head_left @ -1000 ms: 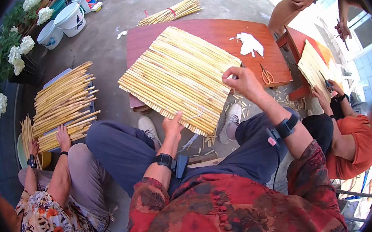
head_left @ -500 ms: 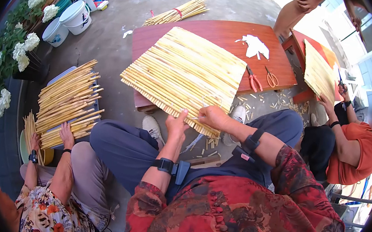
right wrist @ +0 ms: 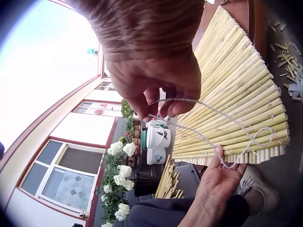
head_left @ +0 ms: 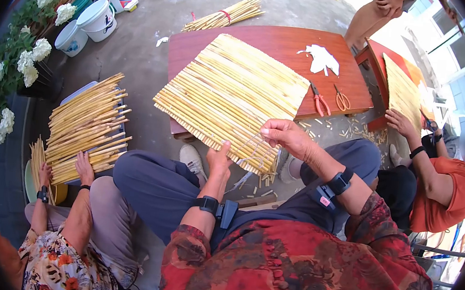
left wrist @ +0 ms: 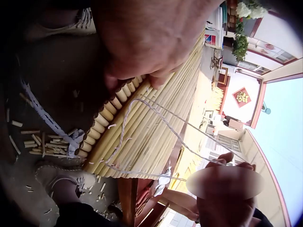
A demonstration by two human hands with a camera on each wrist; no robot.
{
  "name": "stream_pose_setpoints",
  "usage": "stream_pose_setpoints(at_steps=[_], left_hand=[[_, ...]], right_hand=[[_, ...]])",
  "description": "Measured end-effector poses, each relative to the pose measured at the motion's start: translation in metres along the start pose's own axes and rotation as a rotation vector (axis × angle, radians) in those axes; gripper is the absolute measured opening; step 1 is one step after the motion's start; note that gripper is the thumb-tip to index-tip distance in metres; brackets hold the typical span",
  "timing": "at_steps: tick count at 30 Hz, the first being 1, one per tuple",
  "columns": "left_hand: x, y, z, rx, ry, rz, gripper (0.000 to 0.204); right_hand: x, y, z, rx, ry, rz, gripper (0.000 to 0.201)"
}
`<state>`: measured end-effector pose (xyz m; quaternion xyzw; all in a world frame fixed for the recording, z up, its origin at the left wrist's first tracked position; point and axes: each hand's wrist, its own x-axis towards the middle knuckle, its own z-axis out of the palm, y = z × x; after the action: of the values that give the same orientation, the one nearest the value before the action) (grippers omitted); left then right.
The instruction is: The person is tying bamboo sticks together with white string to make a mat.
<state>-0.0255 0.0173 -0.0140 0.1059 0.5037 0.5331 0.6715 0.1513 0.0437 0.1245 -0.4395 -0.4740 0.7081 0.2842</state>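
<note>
A mat of pale yellow stalks (head_left: 232,89) lies tilted, its far part over the red-brown table (head_left: 197,44) and its near edge by the person's lap. The left hand (head_left: 218,163) grips that near edge, thumb on top, as the right wrist view also shows at the left hand (right wrist: 220,187). Above the mat's near right part, the right hand (head_left: 289,138) pinches a thin white cord (right wrist: 208,105) between thumb and fingers. The cord (left wrist: 177,135) runs in loops from the hand down to the mat's surface.
Red-handled pliers (head_left: 319,102), scissors (head_left: 342,99) and a white scrap (head_left: 322,58) lie on the table. Cut stalk pieces litter the floor. People work at both sides; more stalks (head_left: 85,131) lie at the left. Buckets (head_left: 97,20) stand at the back left.
The right hand reached down from the mat's right edge to beside the left hand, then rose slightly with the cord. The left hand keeps its grip on the mat.
</note>
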Motion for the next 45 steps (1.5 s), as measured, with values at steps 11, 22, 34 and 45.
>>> stream_pose_setpoints(at_steps=[11,22,34,45], left_hand=[[-0.008,-0.009,0.004,-0.213,-0.041,0.028,0.016],[-0.004,-0.022,-0.004,0.095,-0.029,0.137,0.017],[-0.001,-0.006,0.005,-0.11,-0.046,-0.031,0.028],[-0.018,0.009,-0.006,-0.2,-0.193,0.114,0.036]], right_hand=[[0.02,0.037,0.064,0.055,0.008,-0.11,0.028],[0.015,0.03,0.088,-0.108,0.174,-0.083,0.024],[0.01,0.0,0.023,-0.325,0.239,-0.178,0.026],[-0.072,-0.098,-0.147,-0.598,1.064,-0.43,0.027]])
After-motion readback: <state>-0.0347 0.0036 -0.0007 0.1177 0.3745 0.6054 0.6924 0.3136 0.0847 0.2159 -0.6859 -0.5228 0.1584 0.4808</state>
